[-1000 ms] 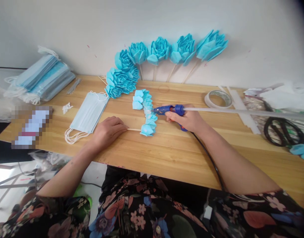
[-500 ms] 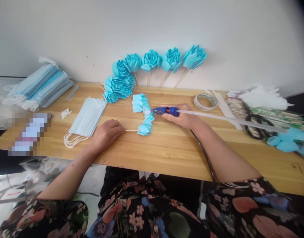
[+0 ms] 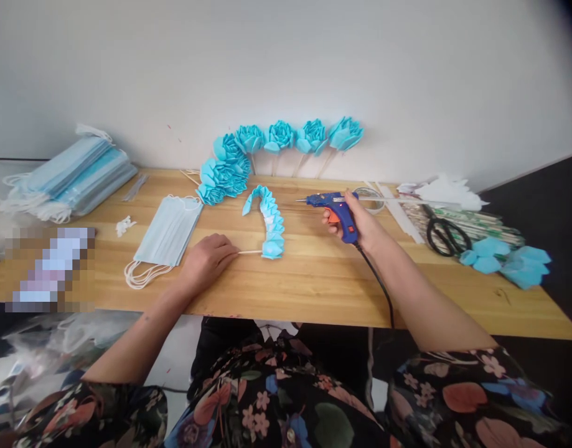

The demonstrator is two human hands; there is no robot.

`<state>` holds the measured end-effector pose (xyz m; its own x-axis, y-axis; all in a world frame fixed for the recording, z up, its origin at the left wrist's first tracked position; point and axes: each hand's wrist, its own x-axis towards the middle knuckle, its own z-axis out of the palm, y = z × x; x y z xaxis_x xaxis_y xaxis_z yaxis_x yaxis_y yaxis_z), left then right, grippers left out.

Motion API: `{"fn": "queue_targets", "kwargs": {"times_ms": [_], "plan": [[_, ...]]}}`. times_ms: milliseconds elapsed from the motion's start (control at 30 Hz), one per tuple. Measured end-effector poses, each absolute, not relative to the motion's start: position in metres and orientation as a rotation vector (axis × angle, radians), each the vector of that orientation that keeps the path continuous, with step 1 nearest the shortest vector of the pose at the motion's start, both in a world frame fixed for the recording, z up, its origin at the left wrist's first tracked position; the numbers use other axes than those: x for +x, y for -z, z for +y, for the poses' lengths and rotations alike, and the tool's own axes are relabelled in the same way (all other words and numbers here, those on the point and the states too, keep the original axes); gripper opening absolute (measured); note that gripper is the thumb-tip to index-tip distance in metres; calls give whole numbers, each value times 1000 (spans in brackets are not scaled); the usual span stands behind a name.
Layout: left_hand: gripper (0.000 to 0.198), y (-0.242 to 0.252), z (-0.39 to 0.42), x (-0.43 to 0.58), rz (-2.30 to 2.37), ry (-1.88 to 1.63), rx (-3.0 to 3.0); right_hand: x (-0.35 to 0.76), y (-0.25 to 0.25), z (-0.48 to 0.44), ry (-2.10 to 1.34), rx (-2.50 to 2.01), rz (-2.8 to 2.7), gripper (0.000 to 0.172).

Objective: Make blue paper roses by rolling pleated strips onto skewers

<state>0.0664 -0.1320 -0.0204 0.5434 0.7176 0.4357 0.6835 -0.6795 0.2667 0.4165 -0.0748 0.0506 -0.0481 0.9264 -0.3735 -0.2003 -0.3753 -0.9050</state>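
My left hand [image 3: 211,260] is closed around one end of a thin wooden stick [image 3: 249,252] lying low over the table. At the stick's other end is a blue rosebud-like piece, joined to a curved strip of overlapping blue petals [image 3: 270,218]. The strip's far end curls over to the left. My right hand [image 3: 353,221] grips a blue hot glue gun [image 3: 335,208] with an orange trigger. Its nozzle points left, apart from the petals. A long clear glue stick [image 3: 407,200] sticks out of its back, and a black cord hangs from its handle.
Finished blue flowers [image 3: 281,137] on sticks stand along the wall. Face masks [image 3: 167,230] lie left of my left hand, beside a larger mask stack [image 3: 75,174] and a blurred phone [image 3: 55,267]. Tape [image 3: 373,194], black scissors [image 3: 447,239] and loose blue petals [image 3: 488,254] are at right.
The glue gun has moved away from the petal strip to the right and turned more upright. The strip's far end now curls to the left. My left hand keeps the stick.
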Motion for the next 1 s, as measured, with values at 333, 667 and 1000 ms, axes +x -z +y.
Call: {"fn": "queue_targets", "kwargs": {"times_ms": [333,667,1000], "plan": [[27,21,-140,60,1255,-818,2628,454,-46,-134,-1524,-1332,-632,42],[24,20,-138,58,1197,-822,2662,517,-34,-165,-1178,-1529,-571,49],[23,20,-139,56,1203,-824,2634,519,-18,-176,-1033,-1461,-440,44]]}}
